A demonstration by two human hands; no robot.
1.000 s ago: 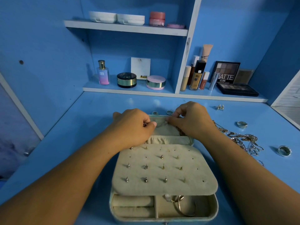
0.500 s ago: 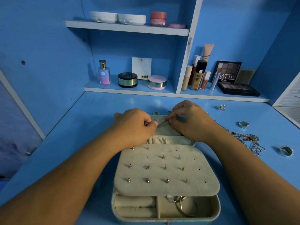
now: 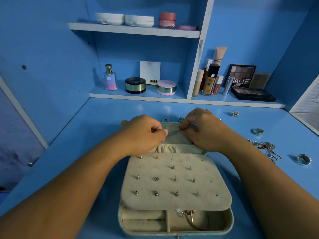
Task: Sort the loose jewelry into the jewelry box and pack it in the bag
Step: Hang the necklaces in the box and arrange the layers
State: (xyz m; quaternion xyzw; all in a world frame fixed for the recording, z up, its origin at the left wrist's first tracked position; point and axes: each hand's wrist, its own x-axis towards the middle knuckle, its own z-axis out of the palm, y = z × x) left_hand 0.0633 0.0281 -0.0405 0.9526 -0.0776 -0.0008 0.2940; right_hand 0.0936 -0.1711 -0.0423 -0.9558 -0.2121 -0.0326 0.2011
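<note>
An open jewelry box [image 3: 230, 219] sits on the blue desk in front of me. Its cream earring panel [image 3: 174, 181] holds several studs, and a hoop lies in the lower compartment. Over the box's lid pocket [image 3: 174, 138], my left hand [image 3: 143, 133] and my right hand [image 3: 203, 130] each pinch an end of a thin chain [image 3: 174, 132] stretched between them. Loose jewelry lies on the desk to the right: tangled chains [image 3: 265, 147], two rings [image 3: 258, 131] [image 3: 303, 159] and a pair of earrings [image 3: 235, 113].
Shelves behind the desk hold cosmetics: a perfume bottle [image 3: 110, 78], compacts [image 3: 135, 85], foundation bottles [image 3: 209, 80] and eyeshadow palettes [image 3: 252, 94]. Two small snaps or rings [image 3: 172, 119] lie just behind the box. Blue walls enclose the desk left and right.
My hands have drawn slightly apart over the lid pocket, and a thin chain now shows stretched between their fingertips. The box has not moved.
</note>
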